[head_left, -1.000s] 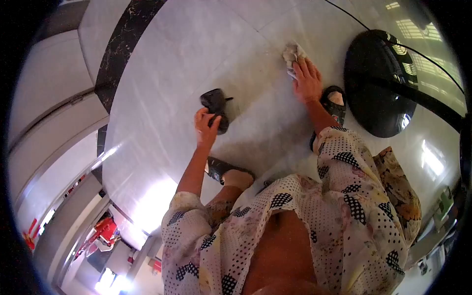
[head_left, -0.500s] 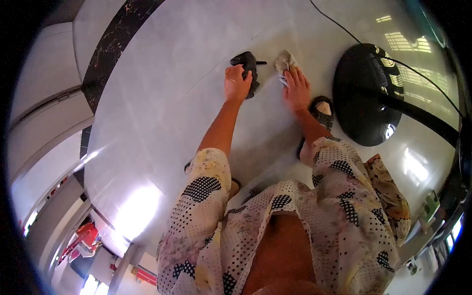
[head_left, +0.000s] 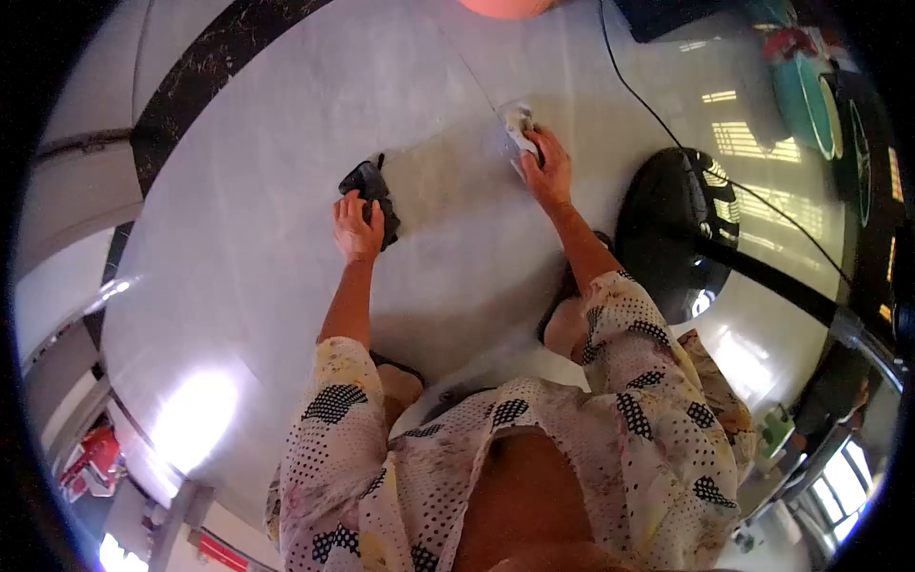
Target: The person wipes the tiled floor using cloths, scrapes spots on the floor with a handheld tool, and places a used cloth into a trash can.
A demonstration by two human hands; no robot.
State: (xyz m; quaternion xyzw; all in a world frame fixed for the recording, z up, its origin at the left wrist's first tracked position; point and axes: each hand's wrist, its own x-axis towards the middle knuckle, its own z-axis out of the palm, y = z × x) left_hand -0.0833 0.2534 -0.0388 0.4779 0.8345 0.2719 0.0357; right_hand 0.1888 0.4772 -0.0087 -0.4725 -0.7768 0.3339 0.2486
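Observation:
On the pale shiny floor (head_left: 286, 143), my left hand (head_left: 356, 231) grips a black crumpled thing (head_left: 366, 178) with a thin dark strip sticking out of its far end. I cannot make out its exact kind. Farther out and to the right, my right hand (head_left: 547, 172) is closed over a whitish cloth (head_left: 518, 122) that is bunched against the floor. Part of the cloth is hidden under the fingers. A bare stretch of floor lies between the two hands.
A round black stand base (head_left: 658, 229) with a dark pole (head_left: 782, 281) stands at right. A thin black cable (head_left: 634, 84) crosses the floor. An orange rounded object (head_left: 507, 6) shows at the top edge, green basins (head_left: 803, 103) at upper right. A dark floor border (head_left: 176, 105) curves at left.
My left hand has moved left and nearer to me with the black thing. My right hand and the cloth have shifted slightly left. The view has moved, bringing the orange object and basins in.

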